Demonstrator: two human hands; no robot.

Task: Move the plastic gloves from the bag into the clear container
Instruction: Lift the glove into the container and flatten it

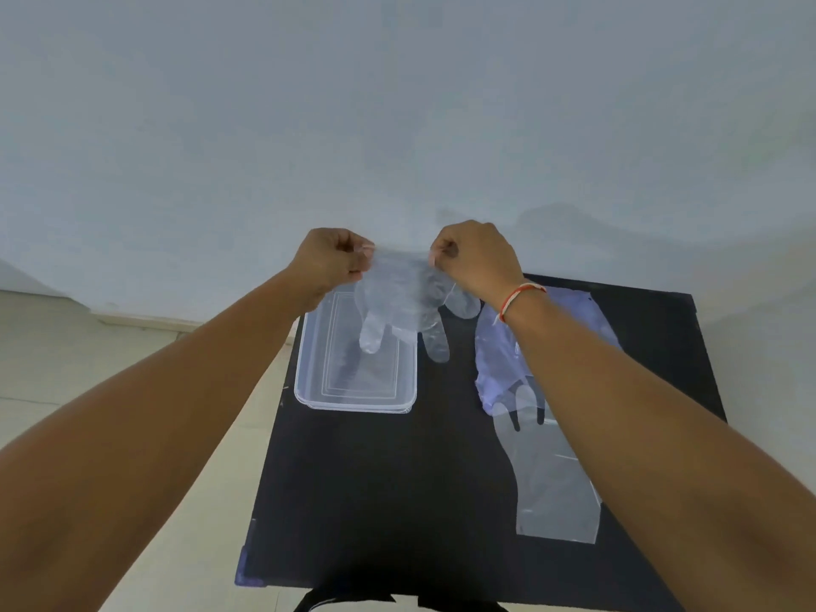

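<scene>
Nearest: a flat, clear thin-film plastic glove [557, 488] lies on the black square bench [397, 501], near side of the translucent bluish plastic bag [508, 360], fingers overlapping the bag's mouth. Not yet moved.

Bag is limp and flattened, right of the clear rectangular plastic container [309, 386], partly under the right forearm.

Container sits open on the bench; looks empty, though clear-on-clear is hard to judge.

Farthest: second clear film glove [402, 298] held up above the container's far end, fingers dangling down. Left hand [329, 258] pinches one cuff corner between thumb and fingertips, right hand [474, 258] pinches the other; cuff stretched between them.

Handling, my read: near weightless, floppy, slick, likely clingy. Tears if yanked. Cuff-edge pinch is the right hold; lower it fingers first and expect it to stick to skin on release.
</scene>
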